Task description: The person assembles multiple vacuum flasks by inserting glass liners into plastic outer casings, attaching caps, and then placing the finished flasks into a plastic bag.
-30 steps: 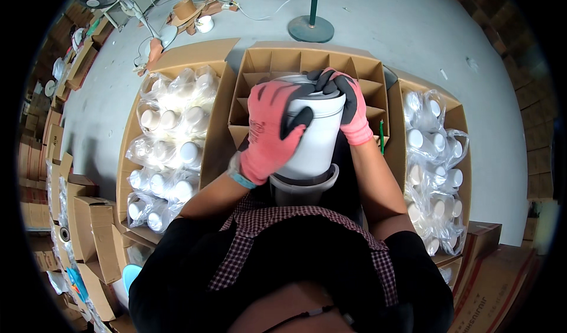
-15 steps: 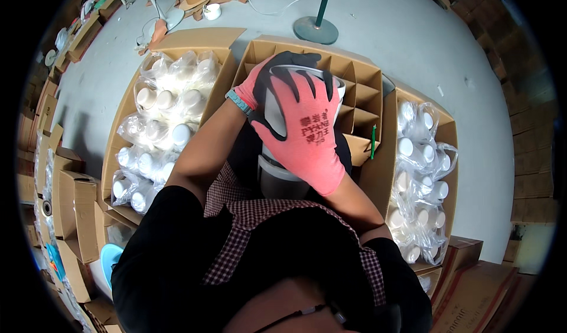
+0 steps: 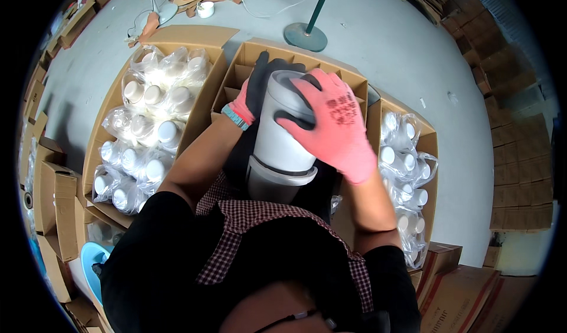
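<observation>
A white cylinder with a grey rim at its top stands in front of my body, slightly tilted. Its lower end meets a darker grey cylindrical part with a collar. My left hand, in a pink glove with black-coated fingers, holds the cylinder's far left side; some of its fingers are hidden behind. My right hand, gloved alike and a little blurred, bends its fingers over the top rim with the thumb against the side. Just beyond the hands is a cardboard box with dividers.
Open boxes hold plastic-wrapped, white-capped bottles on the left and similar bottles on the right. A green pole on a round base stands beyond. A blue basin sits at lower left, and closed cartons at lower right.
My right hand has slid from across the cylinder's front to its right side, uncovering more of the white wall and grey rim. My left hand stays at the far left side.
</observation>
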{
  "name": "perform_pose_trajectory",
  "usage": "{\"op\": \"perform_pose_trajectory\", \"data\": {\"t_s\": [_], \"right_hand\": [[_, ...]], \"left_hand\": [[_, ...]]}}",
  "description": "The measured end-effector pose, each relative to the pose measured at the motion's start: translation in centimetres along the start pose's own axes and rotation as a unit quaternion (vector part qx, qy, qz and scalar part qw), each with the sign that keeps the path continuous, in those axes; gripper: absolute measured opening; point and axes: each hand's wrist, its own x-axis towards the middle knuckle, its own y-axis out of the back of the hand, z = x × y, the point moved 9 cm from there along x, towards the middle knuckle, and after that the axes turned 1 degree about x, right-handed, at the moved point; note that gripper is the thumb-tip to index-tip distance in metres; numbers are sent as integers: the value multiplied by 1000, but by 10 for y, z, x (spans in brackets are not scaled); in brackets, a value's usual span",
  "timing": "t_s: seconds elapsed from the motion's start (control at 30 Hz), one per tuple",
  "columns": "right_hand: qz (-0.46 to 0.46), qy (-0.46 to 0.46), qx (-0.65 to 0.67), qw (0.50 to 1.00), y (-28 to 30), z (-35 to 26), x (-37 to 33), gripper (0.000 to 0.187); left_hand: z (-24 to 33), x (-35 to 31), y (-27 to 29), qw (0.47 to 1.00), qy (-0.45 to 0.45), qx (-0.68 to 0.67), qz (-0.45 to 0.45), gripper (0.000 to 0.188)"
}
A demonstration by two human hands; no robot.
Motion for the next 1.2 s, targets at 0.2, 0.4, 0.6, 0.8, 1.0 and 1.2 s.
{"op": "perform_pose_trajectory", "data": {"t_s": [0.2, 0.4, 0.6, 0.8, 1.0, 1.2], "right_hand": [[-268, 309, 125, 904, 55, -99, -46, 62], [-357, 234, 92, 900, 37, -123, -62, 100], [-193, -62, 197, 959, 47, 34, -95, 96], [-286, -35, 235, 928, 56, 19, -72, 121], [-343, 193, 115, 912, 54, -73, -43, 123], [-360, -173, 200, 895, -12, 90, -78, 73]], "left_hand": [[-101, -55, -22, 978, 191, 80, 4, 49], [-74, -92, -2, 900, 3, 432, 63, 42], [-58, -144, -68, 779, -46, 583, 226, 54], [-50, -136, -108, 840, 81, 534, 56, 80], [-30, -127, -82, 873, 149, 462, -41, 74], [-121, -160, -84, 732, 25, 645, 218, 98]]}}
